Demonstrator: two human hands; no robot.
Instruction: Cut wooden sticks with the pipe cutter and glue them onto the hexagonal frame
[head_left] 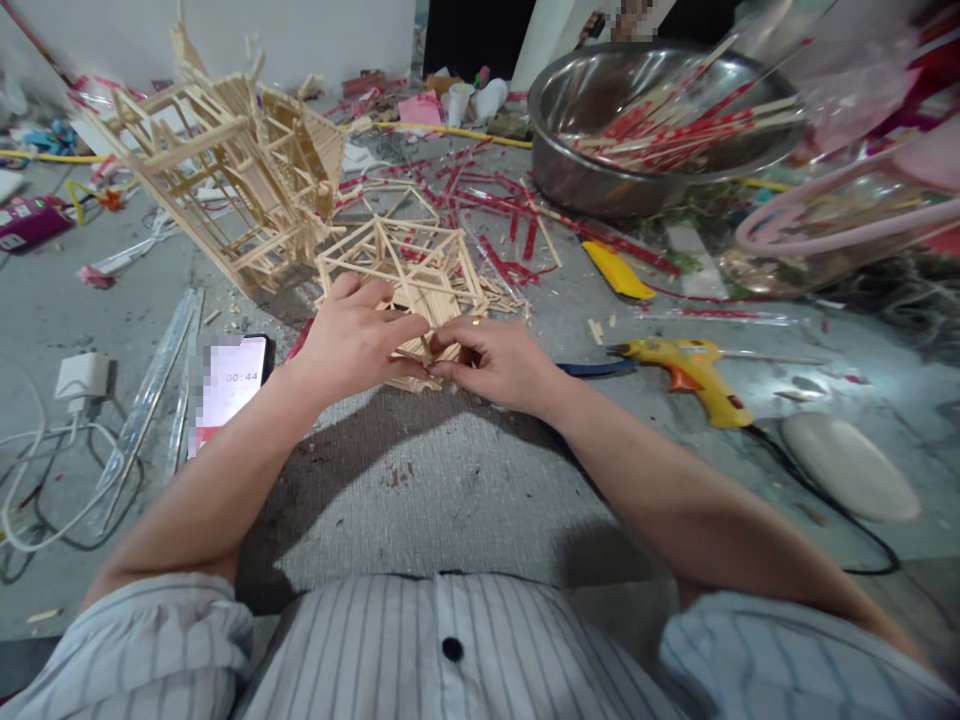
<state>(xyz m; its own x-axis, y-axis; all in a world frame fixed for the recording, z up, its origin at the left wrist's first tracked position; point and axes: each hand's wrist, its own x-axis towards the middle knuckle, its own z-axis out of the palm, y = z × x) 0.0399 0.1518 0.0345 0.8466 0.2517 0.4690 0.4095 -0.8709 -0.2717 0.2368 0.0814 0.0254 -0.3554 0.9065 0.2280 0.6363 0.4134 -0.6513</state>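
Note:
A small model frame of thin wooden sticks (pixel 409 265) stands in front of me, with a slatted panel in its middle. At its near side my left hand (pixel 356 335) is closed, thumb and fingers on the frame's sticks. My right hand (pixel 487 362) meets it from the right, its fingers pinched at the near end of a short wooden stick (pixel 427 345). The fingertips nearly touch, and they partly hide the piece between them. Behind and left rises a taller stick-built model house (pixel 240 170), close beside the smaller frame.
A yellow glue gun (pixel 690 375) lies right, near a white oval object (pixel 847 465) and a yellow-handled tool (pixel 616 270). A steel basin (pixel 570 170) holds red-and-white wrapped sticks. Left are a phone (pixel 232 385) and a white charger (pixel 82 378). Red wrappers (pixel 517 230) litter the back.

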